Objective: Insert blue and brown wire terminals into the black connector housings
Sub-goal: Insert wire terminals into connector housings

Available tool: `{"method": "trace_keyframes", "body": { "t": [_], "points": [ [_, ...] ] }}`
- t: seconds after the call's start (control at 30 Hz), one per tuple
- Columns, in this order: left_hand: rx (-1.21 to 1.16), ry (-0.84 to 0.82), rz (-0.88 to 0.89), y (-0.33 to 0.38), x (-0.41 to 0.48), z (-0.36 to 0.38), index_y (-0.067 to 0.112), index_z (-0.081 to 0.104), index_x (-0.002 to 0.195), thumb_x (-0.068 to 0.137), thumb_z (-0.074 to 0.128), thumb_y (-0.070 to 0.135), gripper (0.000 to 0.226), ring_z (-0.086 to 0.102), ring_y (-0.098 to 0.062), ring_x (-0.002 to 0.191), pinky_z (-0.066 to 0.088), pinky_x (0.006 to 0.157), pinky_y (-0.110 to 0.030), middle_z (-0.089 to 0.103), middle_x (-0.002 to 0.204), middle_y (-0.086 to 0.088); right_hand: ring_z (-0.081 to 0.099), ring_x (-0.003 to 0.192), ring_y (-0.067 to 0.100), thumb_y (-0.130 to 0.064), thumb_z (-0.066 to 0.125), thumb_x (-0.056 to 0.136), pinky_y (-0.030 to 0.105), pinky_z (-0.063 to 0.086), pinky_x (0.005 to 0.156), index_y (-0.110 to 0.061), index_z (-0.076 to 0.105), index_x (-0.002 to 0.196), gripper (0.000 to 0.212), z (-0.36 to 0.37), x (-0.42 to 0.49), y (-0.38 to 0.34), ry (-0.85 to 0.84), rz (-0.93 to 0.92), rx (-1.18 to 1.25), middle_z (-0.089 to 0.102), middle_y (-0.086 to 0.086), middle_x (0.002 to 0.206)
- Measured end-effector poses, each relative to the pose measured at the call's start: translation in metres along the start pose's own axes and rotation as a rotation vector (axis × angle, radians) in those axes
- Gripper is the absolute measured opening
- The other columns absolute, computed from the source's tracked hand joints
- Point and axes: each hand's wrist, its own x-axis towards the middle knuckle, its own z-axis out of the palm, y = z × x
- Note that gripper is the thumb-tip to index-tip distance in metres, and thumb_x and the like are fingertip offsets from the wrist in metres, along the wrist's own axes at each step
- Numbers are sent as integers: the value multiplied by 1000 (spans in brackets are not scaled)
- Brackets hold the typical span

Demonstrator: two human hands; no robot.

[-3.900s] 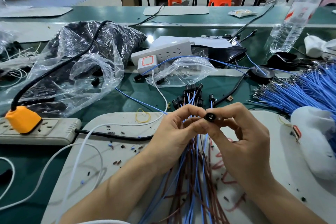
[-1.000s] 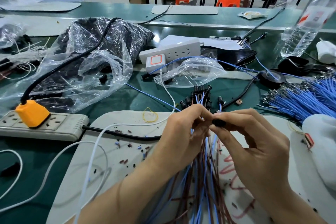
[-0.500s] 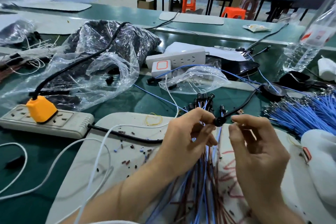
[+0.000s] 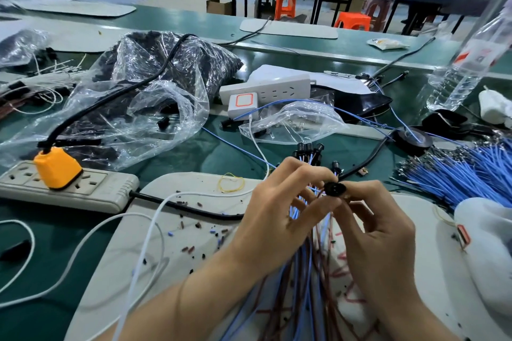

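A bundle of blue and brown wires (image 4: 307, 271) runs up between my wrists into my left hand (image 4: 279, 219), whose curled fingers grip it. My right hand (image 4: 379, 232) pinches a black connector (image 4: 335, 189) at my left fingertips. Beyond stand finished connectors (image 4: 307, 148), then a plastic bag (image 4: 155, 86).

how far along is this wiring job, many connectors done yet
Done: a cluster of finished housings sits on wire ends behind the hands. In hand: the left hand and right hand pinch one black housing between them. Left: a pile of loose blue wires at right, so plenty likely remains.
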Motion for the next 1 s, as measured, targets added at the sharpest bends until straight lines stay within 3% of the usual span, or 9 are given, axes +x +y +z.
{"method": "trace_keyframes", "body": {
  "t": [0.27, 0.43, 0.6, 0.77, 0.9, 1.0],
  "points": [
    [-7, -13, 62, -2, -1, 0, 6, 64, 103, 89, 63, 8, 15, 61, -14, 74, 52, 66, -28, 56, 98, -1, 63, 81, 15, -33, 66, 85, 29, 53, 70, -35, 62, 92, 8, -1, 2, -2, -47, -6, 33, 60, -10, 84],
    [-29, -49, 58, 1, -1, 1, 2, 64, 101, 88, 63, 5, 14, 59, -15, 73, 51, 64, -26, 55, 99, -4, 62, 81, 16, -18, 65, 84, 34, 54, 69, -30, 63, 90, 14, -2, 1, -1, -38, -5, 11, 59, -7, 83],
    [-95, -44, 21, 3, -2, 1, 0, 62, 97, 86, 63, 3, 12, 62, -20, 78, 54, 67, -34, 56, 98, -7, 61, 81, 11, -12, 66, 83, 21, 50, 70, -27, 66, 84, 14, -5, 1, -2, -20, -2, 7, 59, -6, 82],
    [-70, -37, 16, 1, -1, -1, 0, 61, 94, 85, 63, 3, 10, 61, -19, 78, 54, 67, -34, 57, 95, -6, 60, 77, 8, -14, 64, 82, 21, 51, 67, -25, 64, 89, 13, -3, 1, -5, -42, -55, -50, 57, -5, 80],
    [-12, -9, 64, 1, 0, -1, 5, 64, 102, 87, 64, 10, 16, 58, -12, 73, 51, 69, -25, 59, 95, -4, 58, 73, 7, -17, 63, 84, 31, 50, 63, -16, 66, 87, 4, 0, 0, -3, -40, -80, -133, 57, -3, 79],
    [0, 27, 72, 1, 1, 0, 4, 67, 99, 88, 62, 14, 15, 60, -15, 76, 51, 70, -24, 61, 92, -4, 58, 73, 6, -23, 61, 85, 33, 50, 62, -10, 66, 85, 14, 0, 1, -1, -50, -85, -148, 58, -3, 80]
  ]
}}
